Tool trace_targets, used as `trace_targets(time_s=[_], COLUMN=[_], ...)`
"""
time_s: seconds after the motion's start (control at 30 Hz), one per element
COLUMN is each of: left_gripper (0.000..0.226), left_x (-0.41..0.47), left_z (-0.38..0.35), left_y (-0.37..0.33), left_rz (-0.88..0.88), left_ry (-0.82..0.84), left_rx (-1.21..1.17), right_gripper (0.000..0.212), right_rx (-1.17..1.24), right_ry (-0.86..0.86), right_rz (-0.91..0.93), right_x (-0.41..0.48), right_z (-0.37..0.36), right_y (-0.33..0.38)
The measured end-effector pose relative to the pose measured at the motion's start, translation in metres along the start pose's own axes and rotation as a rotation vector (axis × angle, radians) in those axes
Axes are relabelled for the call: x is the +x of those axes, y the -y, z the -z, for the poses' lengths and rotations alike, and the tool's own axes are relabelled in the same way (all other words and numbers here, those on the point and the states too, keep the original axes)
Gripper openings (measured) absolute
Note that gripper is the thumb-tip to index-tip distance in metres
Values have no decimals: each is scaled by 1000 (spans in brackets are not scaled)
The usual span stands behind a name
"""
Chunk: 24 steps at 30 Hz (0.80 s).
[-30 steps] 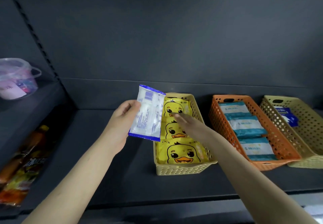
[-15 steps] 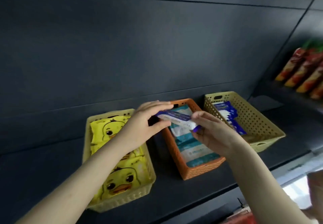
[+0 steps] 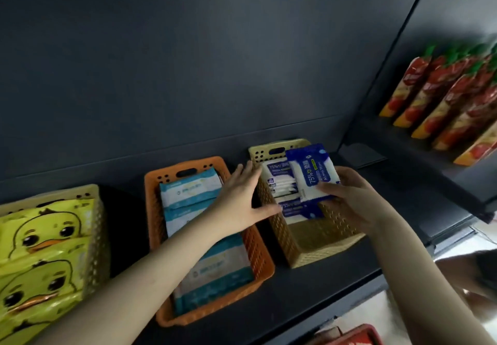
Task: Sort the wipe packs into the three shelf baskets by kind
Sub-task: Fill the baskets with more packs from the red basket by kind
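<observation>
blue alcohol wipe pack [image 3: 313,172] pinched in right hand [image 3: 352,199] grip over tan basket [image 3: 320,239], left hand [image 3: 239,196] grip wide, empty, at basket's left rim

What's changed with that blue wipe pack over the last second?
The blue alcohol wipe pack passed from the left hand to the right hand and travelled rightward, from beside the duck packs to over the right-hand beige basket. The left hand let go and is now open. Teal packs stayed in the orange basket.
</observation>
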<state>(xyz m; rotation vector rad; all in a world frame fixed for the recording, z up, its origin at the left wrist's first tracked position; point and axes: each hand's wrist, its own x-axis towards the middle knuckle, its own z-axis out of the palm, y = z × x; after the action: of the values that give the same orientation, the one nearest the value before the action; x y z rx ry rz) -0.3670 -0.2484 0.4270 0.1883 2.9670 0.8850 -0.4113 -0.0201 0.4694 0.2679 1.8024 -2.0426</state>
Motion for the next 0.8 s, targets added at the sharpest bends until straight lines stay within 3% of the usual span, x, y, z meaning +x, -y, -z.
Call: trace_targets(time_s=[0.1, 0.23, 0.37, 0.5, 0.7, 0.8], left_gripper=[111, 115, 118, 119, 122, 127], left_x=[11, 22, 28, 29, 29, 31], left_z=[-11, -21, -20, -19, -18, -16], left_y=[-3, -4, -4, -6, -2, -1], left_rz=[2, -10, 38, 56, 72, 64], left_ry=[55, 72, 154, 208, 221, 246], left_rx=[140, 222, 232, 248, 247, 252], right_gripper=[50, 34, 22, 30, 38, 28], right_rx=[88, 80, 150, 92, 134, 97], right_ry=[60, 120, 8, -114, -164, -159], right_rz=[-11, -40, -87, -167, -431, -520], right_x=[12, 18, 25, 37, 55, 58], right_z=[16, 16, 10, 10, 4, 2], right_y=[2, 1, -5, -22, -39, -38])
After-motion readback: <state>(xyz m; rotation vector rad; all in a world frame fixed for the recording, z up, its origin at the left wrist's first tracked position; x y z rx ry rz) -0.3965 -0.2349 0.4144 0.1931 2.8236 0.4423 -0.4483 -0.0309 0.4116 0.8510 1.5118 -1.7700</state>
